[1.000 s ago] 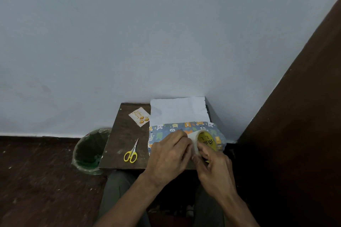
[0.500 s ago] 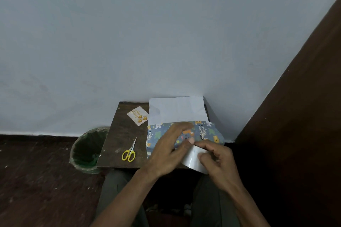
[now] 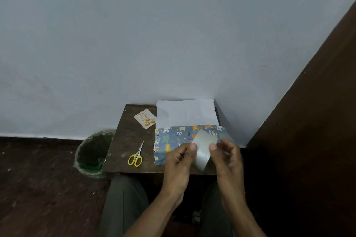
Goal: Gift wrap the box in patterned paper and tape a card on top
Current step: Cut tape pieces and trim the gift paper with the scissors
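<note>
The box, partly wrapped in blue animal-patterned paper, lies on a small dark wooden table. The paper's white underside stands up behind the box against the wall. Just above the box's near right part, a wide strip of clear tape is held up between my hands. My left hand pinches its left edge and my right hand pinches its right edge. The tape roll is not visible. A small birthday card lies at the table's back left.
Yellow-handled scissors lie on the table left of the box, near the front edge. A green-lined waste bin stands on the floor to the table's left. A dark brown panel runs along the right. My knees are under the table.
A second ago both hands worked at the yellow-cored tape roll on the box. Now they have lifted off and hold a pulled strip of tape between them; the roll is out of sight.
</note>
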